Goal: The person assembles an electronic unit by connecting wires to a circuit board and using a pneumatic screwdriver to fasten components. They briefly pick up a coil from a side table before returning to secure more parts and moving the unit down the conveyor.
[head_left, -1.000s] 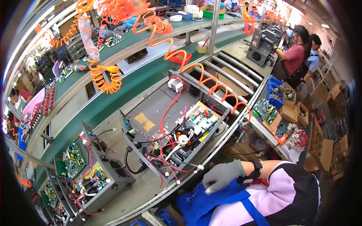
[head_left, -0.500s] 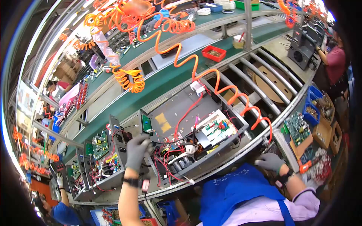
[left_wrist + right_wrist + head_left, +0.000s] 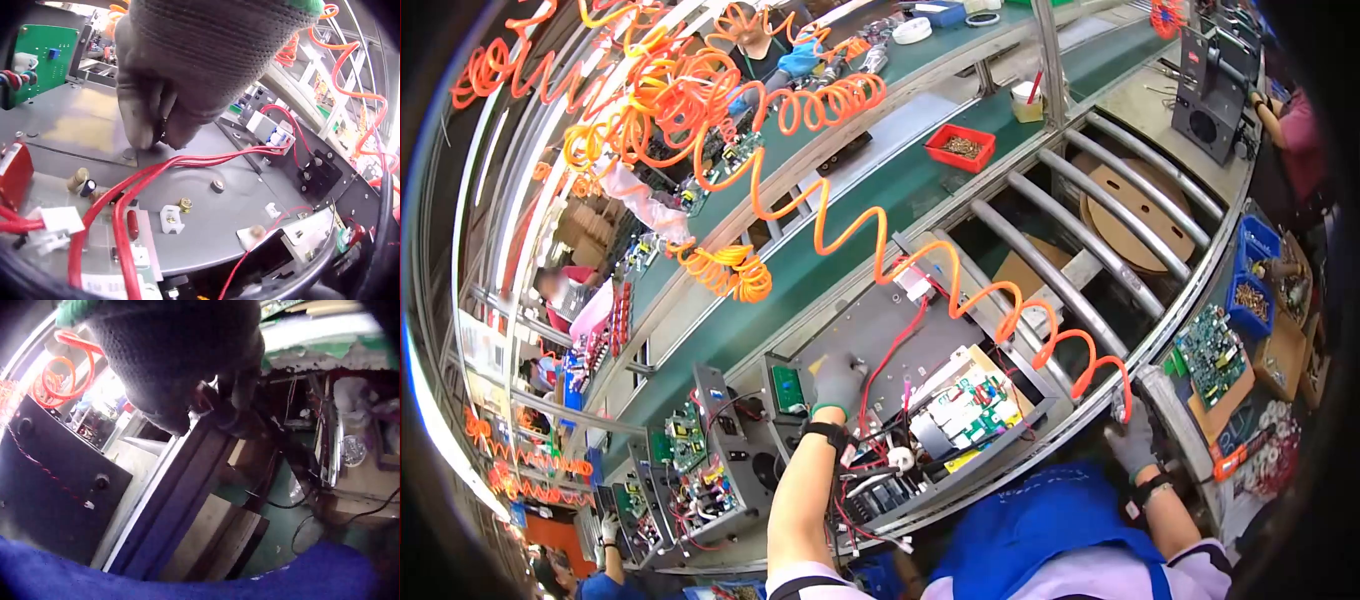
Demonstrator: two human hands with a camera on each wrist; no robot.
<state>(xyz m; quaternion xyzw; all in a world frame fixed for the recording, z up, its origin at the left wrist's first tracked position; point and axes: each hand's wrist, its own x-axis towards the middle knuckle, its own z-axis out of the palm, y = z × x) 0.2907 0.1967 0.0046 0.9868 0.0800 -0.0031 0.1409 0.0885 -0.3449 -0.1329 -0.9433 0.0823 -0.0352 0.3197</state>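
Observation:
An open grey metal chassis (image 3: 880, 330) with circuit boards and red wires lies on the line. My gloved left hand (image 3: 837, 383) reaches down inside it, near the yellow patch (image 3: 87, 115) on its floor. The left fingers (image 3: 134, 119) pinch a small brass-coloured metal piece (image 3: 164, 128), mostly hidden, close over the floor. A brass screw (image 3: 185, 204) and a white plastic clip (image 3: 171, 219) sit nearby. My gloved right hand (image 3: 1132, 445) grips a metal air-tool fitting (image 3: 1119, 404) at the end of the orange coiled hose (image 3: 1090, 375), beside the line's edge.
More opened chassis (image 3: 735, 470) stand on the left. Metal rollers (image 3: 1090, 240) lie beyond the chassis on the right. A red tray of screws (image 3: 960, 148) sits on the green belt. Blue bins (image 3: 1250, 300) and a circuit board (image 3: 1208, 352) are on the right-hand bench.
My left hand came into view at the chassis's left corner, then moved right and inside it. The right hand went from beside the apron out to the hose end and took hold there.

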